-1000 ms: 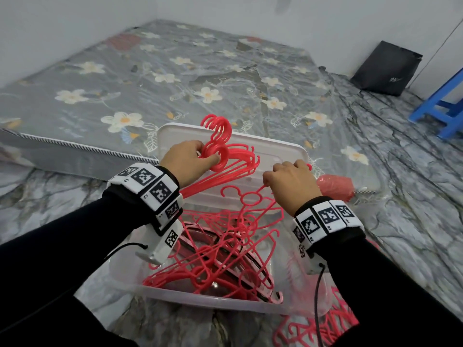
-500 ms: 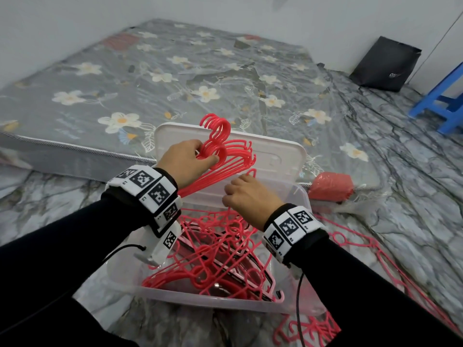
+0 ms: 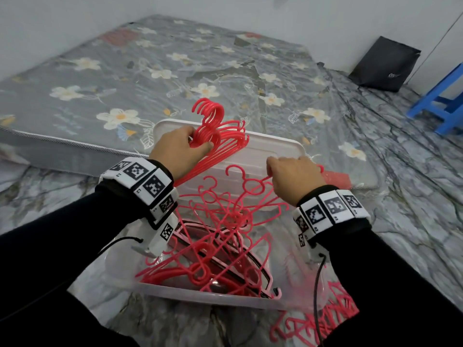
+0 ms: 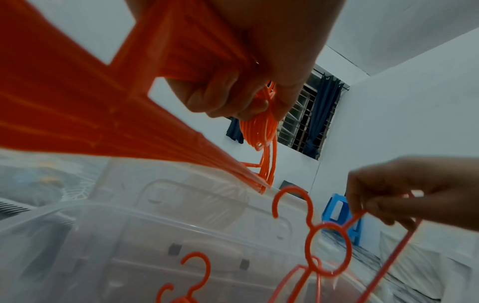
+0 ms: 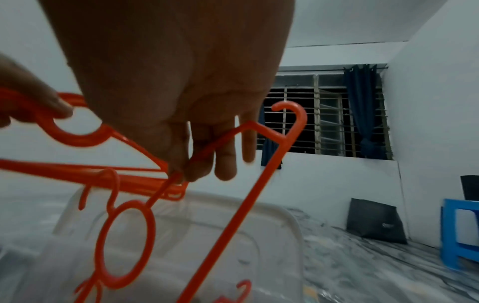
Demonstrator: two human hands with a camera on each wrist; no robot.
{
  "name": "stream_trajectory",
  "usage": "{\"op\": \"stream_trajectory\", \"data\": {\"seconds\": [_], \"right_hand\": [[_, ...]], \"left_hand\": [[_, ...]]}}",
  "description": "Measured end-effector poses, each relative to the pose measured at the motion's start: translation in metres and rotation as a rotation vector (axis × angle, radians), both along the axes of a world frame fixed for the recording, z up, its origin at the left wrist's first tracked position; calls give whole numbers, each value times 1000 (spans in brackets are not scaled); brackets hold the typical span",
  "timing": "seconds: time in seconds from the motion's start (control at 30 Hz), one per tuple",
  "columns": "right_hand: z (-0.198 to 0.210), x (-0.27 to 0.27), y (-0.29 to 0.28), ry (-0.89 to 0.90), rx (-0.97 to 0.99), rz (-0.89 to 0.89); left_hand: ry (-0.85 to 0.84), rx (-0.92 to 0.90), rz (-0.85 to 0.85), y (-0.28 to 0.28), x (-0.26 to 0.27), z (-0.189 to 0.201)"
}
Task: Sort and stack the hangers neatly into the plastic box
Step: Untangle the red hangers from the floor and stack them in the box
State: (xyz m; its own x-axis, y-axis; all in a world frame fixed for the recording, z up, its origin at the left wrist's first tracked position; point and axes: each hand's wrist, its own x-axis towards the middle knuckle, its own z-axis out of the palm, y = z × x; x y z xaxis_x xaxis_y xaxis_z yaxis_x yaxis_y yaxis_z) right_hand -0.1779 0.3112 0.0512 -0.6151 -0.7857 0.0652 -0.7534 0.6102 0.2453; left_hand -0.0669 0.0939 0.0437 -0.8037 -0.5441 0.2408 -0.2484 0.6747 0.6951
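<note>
A clear plastic box (image 3: 200,295) stands on the floor in front of me, with a tangle of red hangers (image 3: 213,236) inside. My left hand (image 3: 175,151) grips a neat bundle of several red hangers (image 3: 215,136) at their necks, above the box's far left. My right hand (image 3: 293,176) pinches the shoulder of a single red hanger (image 3: 253,186), lifted partly out of the tangle. In the right wrist view the fingers (image 5: 197,164) pinch that hanger (image 5: 129,235) near its ring. The left wrist view shows the bundle (image 4: 261,131) in my grip.
The box's white lid (image 3: 270,156) leans behind it against a flowered mattress (image 3: 175,71). More red hangers (image 3: 318,321) lie on the marble floor at the lower right. A red packet (image 3: 335,177), a black bag (image 3: 383,63) and a blue stool (image 3: 443,101) are to the right.
My right hand dipped into the tangle, then rose back to the right with a single hanger pinched. The left hand kept the bundle nearly still.
</note>
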Motion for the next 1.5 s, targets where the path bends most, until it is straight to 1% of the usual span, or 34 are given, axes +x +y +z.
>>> {"op": "stream_trajectory", "data": {"seconds": [0.1,0.17,0.33,0.5,0.7,0.9,0.97,1.07,1.1,1.2,1.33,1.37,1.4,1.5], "right_hand": [[-21,-6,6,-149,77,-59],[-30,-11,7,-178,112,-67],[-35,-8,-4,-53,84,39],[-19,2,-14,99,-53,114],[18,3,-3,232,-334,135],[41,12,6,214,-491,175],[42,18,3,209,-476,209],[37,23,0,187,-400,235],[35,22,0,179,-386,235],[30,20,-1,160,-410,227],[20,21,-4,154,-562,228],[15,22,-5,113,-550,204],[7,23,-7,18,-500,157],[-22,20,-14,-348,-282,-62]], "left_hand": [[-7,13,-25,1,-2,-1],[-13,15,-24,2,-2,-2],[-5,-2,-20,2,-2,-2],[-6,4,-61,3,1,1],[-1,47,-129,3,5,6],[17,126,-268,15,5,8],[32,164,-300,24,5,9],[66,285,-358,36,2,10],[69,299,-378,38,1,9],[50,267,-397,40,-1,7],[44,164,-315,36,-2,3],[53,163,-293,34,-1,3],[72,178,-280,33,-1,4],[140,244,-257,31,0,8]]}}
